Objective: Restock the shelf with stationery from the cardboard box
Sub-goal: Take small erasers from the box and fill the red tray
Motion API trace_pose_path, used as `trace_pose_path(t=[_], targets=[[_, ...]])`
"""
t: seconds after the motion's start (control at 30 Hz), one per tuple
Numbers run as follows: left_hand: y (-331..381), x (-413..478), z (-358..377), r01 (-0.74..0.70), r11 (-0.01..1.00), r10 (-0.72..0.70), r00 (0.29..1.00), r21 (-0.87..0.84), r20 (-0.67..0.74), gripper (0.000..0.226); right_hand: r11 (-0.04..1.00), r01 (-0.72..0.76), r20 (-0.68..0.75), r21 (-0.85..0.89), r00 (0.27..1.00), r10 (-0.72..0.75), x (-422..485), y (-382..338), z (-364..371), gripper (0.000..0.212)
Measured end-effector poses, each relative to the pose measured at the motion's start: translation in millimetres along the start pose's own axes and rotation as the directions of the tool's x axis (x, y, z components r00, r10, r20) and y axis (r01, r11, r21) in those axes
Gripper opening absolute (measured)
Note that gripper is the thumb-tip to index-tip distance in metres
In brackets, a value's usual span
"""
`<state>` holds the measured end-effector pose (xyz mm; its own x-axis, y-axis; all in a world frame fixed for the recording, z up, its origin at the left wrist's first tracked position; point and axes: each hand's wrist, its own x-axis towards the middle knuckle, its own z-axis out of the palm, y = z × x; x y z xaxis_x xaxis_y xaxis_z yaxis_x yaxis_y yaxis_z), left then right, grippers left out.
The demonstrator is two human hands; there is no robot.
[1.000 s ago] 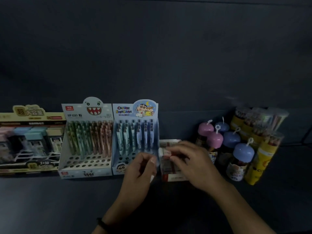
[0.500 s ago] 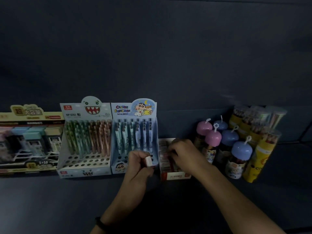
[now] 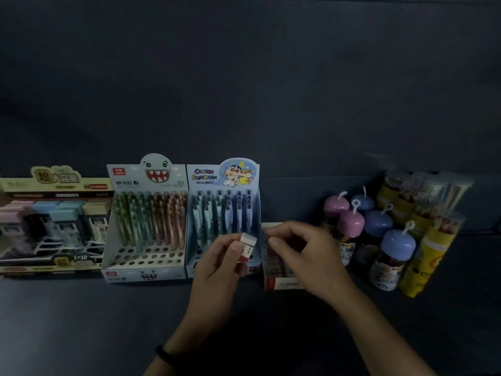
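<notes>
On the dark shelf [image 3: 81,321], front row, the small red-and-white cardboard eraser tray [image 3: 282,284] stands between the blue cartoon-printed cardboard pen display [image 3: 225,180] and the cluster of jars with pink and blue domed caps [image 3: 398,242].

- My left hand [image 3: 217,267] pinches one small white eraser in a red paper sleeve [image 3: 247,246] between thumb and fingertips. The grip is low on the sleeve and the white end tilts up toward the tray. Reason, as I judge it: this leaves the top free for the other hand to take or guide.
- The eraser is in the air, in front of the pen display and just beside the tray. It is not yet in the tray.
- My right hand [image 3: 306,253] hovers over the tray, fingers curled and thumb pointing at the eraser. I cannot tell whether it holds anything, because the light is too low.
- The tray's contents are blurred, with some reddish packs inside.
- Step in hand: filling the tray one eraser at a time.
- The supply cardboard box is not in view.
- The pale shark-faced pen display [image 3: 151,172] and the yellow tubes of pencils [image 3: 433,245] look already stocked.
</notes>
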<state>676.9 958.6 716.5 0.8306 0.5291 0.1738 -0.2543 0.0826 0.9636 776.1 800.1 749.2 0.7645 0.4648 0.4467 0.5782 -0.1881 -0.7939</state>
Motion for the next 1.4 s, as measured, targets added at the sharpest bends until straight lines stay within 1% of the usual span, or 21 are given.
trace_pose_path(t=[0.07,0.1,0.13,0.17,0.2,0.27,0.33,0.4,0.53,0.63,0.7,0.77,0.83,0.9,0.93,1.0,1.13,1.2,1.27,1.4], targets=[[2,0,1,-0.013,0.998,0.012,1.000,-0.060,-0.020,0.020,0.993,-0.017,0.005,0.119,1.000,0.016,-10,-6,7,0.026],[3,0,2,-0.007,0.992,0.004,1.000,-0.124,-0.028,0.018,0.991,-0.008,-0.007,0.135,1.000,0.009,-14,-8,10,0.031],[4,-1,4,0.008,0.980,-0.014,1.000,-0.197,-0.027,0.014,0.994,0.018,-0.030,0.107,0.999,-0.015,-17,-9,14,0.036],[5,-2,6,0.020,0.969,-0.024,1.000,-0.246,-0.015,0.012,0.997,0.060,-0.050,0.040,0.997,-0.058,-19,-10,16,0.039],[6,-3,7,0.022,0.967,-0.024,1.000,-0.255,-0.005,0.014,0.994,0.102,-0.057,-0.030,0.993,-0.104,-20,-10,18,0.041],[4,-4,6,0.007,0.979,-0.003,1.000,-0.205,0.018,0.020,0.978,0.167,-0.056,-0.122,0.983,-0.175,-21,-8,21,0.042],[4,-5,6,-0.026,0.987,0.031,0.999,-0.156,0.031,0.017,0.963,0.208,-0.067,-0.171,0.973,-0.222,-22,-3,22,0.042],[2,-5,5,-0.067,0.990,0.073,0.996,-0.121,0.042,0.016,0.951,0.239,-0.087,-0.196,0.962,-0.260,-23,2,21,0.041],[-2,-8,2,-0.174,0.985,0.173,0.983,0.006,0.059,0.016,0.936,0.281,-0.080,-0.211,0.950,-0.303,-23,5,16,0.037],[-7,-6,1,-0.293,0.945,0.287,0.956,0.144,0.065,0.010,0.918,0.300,-0.073,-0.258,0.942,-0.328,-22,4,10,0.032],[-11,-4,1,-0.368,0.885,0.358,0.929,0.286,0.089,0.012,0.902,0.285,-0.082,-0.325,0.941,-0.327,-17,7,2,0.025],[-15,-4,1,-0.429,0.783,0.401,0.902,0.449,0.162,0.014,0.879,0.218,-0.098,-0.424,0.954,-0.283,-8,15,-10,0.015],[-17,-5,3,-0.517,0.653,0.419,0.856,0.554,0.304,0.014,0.865,0.114,-0.098,-0.489,0.978,-0.185,4,25,-23,0.013],[-22,-5,5,-0.596,0.557,0.406,0.803,0.578,0.437,0.013,0.855,0.034,-0.059,-0.517,0.995,-0.075,12,33,-28,0.013],[-25,-4,5,-0.623,0.517,0.397,0.782,0.587,0.480,0.014,0.839,0.009,-0.032,-0.544,0.999,-0.031,16,36,-27,0.013],[-29,-2,4,-0.646,0.460,0.392,0.764,0.609,0.513,0.017,0.802,-0.037,0.012,-0.596,0.998,0.055,22,40,-23,0.011],[-35,2,3,-0.660,0.450,0.400,0.752,0.602,0.525,0.022,0.722,-0.092,0.082,-0.686,0.976,0.203,31,47,-13,0.012],[-37,3,4,-0.664,0.455,0.407,0.747,0.593,0.525,0.023,0.672,-0.091,0.092,-0.735,0.969,0.231,32,50,-10,0.016],[-37,4,5,-0.662,0.465,0.411,0.749,0.587,0.519,0.023,0.644,-0.083,0.097,-0.760,0.966,0.239,32,50,-7,0.016],[-35,2,4,-0.648,0.504,0.389,0.761,0.571,0.519,0.025,0.635,-0.062,0.129,-0.770,0.959,0.251,32,49,-8,0.011]])
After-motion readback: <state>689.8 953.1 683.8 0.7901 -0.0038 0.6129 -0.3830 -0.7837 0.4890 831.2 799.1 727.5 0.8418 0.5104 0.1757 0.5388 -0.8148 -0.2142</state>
